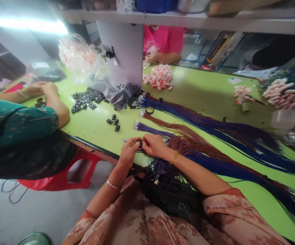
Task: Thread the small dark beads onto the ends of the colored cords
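Observation:
My left hand (130, 149) pinches a small black plastic connector (140, 143) above the table's near edge. Closed against the other side of it is my right hand (154, 145); anything thin between its fingertips is too small to make out. Under and beside my right wrist run bundles of brown wires (188, 131), purple wires (150, 129) and blue wires (203, 163), with bare metal terminals (136, 125) at their left ends. A few loose black connectors (115, 121) lie beyond my left hand. More wires and black pieces (173, 194) rest in my lap.
A pile of black connectors (87, 98) and a dark plastic bag (122, 95) lie farther back. A co-worker's arm (52, 98) is at left, near a red stool (81, 170). White-orange pieces (160, 77) are heaped before another person (164, 41). A tape roll (150, 110) sits among the wires.

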Demonstrator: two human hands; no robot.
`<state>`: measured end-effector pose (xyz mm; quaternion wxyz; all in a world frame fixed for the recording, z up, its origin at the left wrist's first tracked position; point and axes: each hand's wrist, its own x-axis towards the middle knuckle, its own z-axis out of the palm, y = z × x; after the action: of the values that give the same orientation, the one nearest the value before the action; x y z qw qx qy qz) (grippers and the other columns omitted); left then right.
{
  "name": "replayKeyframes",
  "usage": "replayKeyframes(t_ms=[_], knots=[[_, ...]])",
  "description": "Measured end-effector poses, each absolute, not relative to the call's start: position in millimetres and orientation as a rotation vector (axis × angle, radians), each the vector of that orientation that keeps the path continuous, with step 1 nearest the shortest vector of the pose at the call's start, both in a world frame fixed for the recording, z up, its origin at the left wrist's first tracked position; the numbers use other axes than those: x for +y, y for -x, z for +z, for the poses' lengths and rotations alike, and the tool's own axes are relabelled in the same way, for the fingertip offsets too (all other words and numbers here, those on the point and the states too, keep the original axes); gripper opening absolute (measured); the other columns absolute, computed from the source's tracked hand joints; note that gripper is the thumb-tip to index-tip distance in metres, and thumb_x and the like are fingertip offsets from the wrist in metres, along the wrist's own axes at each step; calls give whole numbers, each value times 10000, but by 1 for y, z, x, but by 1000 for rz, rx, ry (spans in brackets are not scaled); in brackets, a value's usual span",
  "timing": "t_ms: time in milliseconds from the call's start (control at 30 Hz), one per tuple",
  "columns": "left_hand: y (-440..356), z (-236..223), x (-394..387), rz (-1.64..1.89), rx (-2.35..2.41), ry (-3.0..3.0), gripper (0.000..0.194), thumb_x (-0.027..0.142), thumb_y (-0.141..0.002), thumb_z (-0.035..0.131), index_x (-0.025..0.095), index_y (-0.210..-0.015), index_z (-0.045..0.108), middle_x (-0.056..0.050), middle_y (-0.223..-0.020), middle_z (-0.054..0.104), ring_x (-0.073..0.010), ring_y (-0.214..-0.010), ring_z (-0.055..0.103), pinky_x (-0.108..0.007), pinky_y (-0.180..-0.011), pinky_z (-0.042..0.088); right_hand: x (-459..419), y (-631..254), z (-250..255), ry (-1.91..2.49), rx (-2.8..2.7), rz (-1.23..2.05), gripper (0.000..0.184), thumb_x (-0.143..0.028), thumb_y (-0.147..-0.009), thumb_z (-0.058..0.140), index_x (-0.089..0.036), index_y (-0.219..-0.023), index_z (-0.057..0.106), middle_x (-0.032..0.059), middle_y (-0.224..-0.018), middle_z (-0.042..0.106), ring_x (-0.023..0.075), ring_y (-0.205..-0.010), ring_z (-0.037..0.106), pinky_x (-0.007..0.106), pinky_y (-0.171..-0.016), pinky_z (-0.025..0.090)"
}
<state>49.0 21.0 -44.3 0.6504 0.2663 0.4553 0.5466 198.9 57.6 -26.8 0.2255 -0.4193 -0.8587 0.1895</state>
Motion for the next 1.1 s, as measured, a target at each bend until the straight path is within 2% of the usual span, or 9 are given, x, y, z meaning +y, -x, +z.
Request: replayKeyframes(t_ms=[100, 200, 367, 467, 567, 700, 800, 900, 1100], knots=[[-55, -33, 10, 1293, 1198, -855, 234, 249, -743, 660, 143, -950, 632, -70, -861, 671, -153, -766, 618, -294, -727, 496, 65, -207, -13, 1136, -2323, 654, 139, -223, -821, 487, -167, -745, 590, 23, -689, 616, 117, -594, 473, 233, -562, 285], [-74, -15, -15, 1365, 1307, -1526, 219, 202, -838, 524, 174, -1030, 625, -81, -974, 659, -177, -906, 601, -331, -831, 485, 76, -216, 7, 1156, -2223, 796, 208, -253, -861, 455, -155, -773, 615, 12, -712, 628, 106, -616, 490, 218, -586, 319], [-125, -4, -55, 687, 729, -2543, 314, 150, -846, 461, 153, -1134, 586, -102, -1009, 650, -186, -937, 591, -314, -838, 489, 77, -203, 14, 1230, -2542, 731, 150, -261, -813, 535, -152, -802, 638, 36, -774, 649, 122, -654, 509, 233, -605, 316], [-137, -8, -59, 666, 673, -2591, 288, 229, -886, 442, 133, -1114, 589, -108, -1019, 656, -187, -960, 594, -314, -874, 475, 68, -187, 1, 1314, -2670, 592, 154, -278, -802, 561, -162, -865, 641, 71, -884, 651, 157, -747, 545, 248, -623, 316], [-113, -9, -42, 913, 792, -2533, 264, 244, -894, 429, 163, -1055, 621, -91, -996, 671, -177, -941, 599, -301, -868, 467, 63, -179, -12, 1352, -2687, 588, 136, -241, -826, 521, -177, -860, 636, 61, -883, 650, 165, -784, 558, 253, -647, 324], [-38, -14, 12, 1216, 1624, -2211, 267, 189, -880, 412, 180, -985, 657, -110, -927, 657, -219, -910, 577, -356, -849, 452, 60, -177, -21, 1361, -2672, 531, 164, -214, -855, 466, -165, -875, 621, 79, -914, 655, 179, -808, 563, 269, -659, 323], [18, -24, 56, 942, 2037, -2101, 332, 112, -825, 420, 162, -1060, 650, -145, -1101, 610, -270, -1005, 536, -415, -907, 422, 58, -177, -21, 1363, -2644, 469, 185, -187, -873, 421, -155, -899, 601, 94, -915, 653, 180, -792, 558, 280, -660, 312], [49, -33, 79, 530, 1890, -2278, 410, 28, -735, 449, 165, -1063, 653, -139, -1234, 555, -272, -1051, 521, -395, -942, 403, 57, -179, -21, 1393, -2548, 488, 166, -197, -874, 419, -158, -903, 577, 79, -852, 643, 167, -735, 537, 274, -642, 299], [63, -31, 69, 346, 2039, -2193, 206, 237, -829, 501, 199, -974, 643, -112, -1041, 559, -226, -860, 572, -340, -760, 433, 64, -184, -22, 1294, -2220, 791, 95, -219, -819, 464, -181, -778, 540, -6, -691, 583, 111, -604, 475, 230, -570, 285]])
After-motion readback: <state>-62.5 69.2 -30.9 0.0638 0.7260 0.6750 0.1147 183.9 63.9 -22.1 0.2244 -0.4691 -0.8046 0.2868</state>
